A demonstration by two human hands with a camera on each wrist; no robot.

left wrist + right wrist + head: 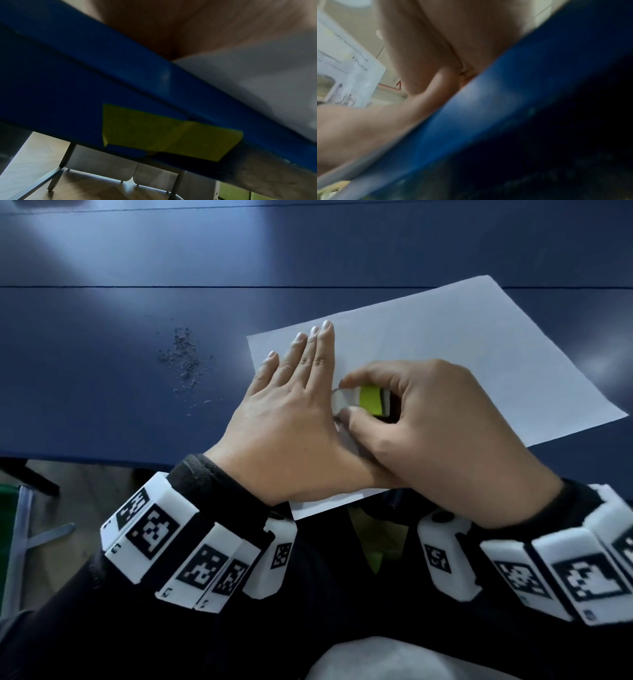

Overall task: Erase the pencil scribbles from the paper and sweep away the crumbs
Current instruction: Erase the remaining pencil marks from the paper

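i see the paper [462, 364] lying flat on the blue table [137, 302], turned at a slant: its long axis runs from the near corner, which hangs over the table's front edge by my wrists, up and away to the far right, with one short edge facing left. the visible part of the sheet looks blank; i cannot make out any pencil marks on it. the eraser [363, 402] sits on the left part of the sheet, its long axis roughly left to right, white end pointing left toward the other hand, green sleeve with a dark band toward the right. my right hand [445, 426] is curled over it, thumb and forefinger pinching the white end, knuckles up, wrist coming in from the lower right. my left hand [291, 419] lies palm down with straight fingers close together, pointing away and slightly right, pressing the sheet's left edge, partly on the table. a small heap of crumbs [185, 361] lies on the bare table to the left of the sheet, apart from it. the wrist views are blurred, showing only skin and the table's edge.
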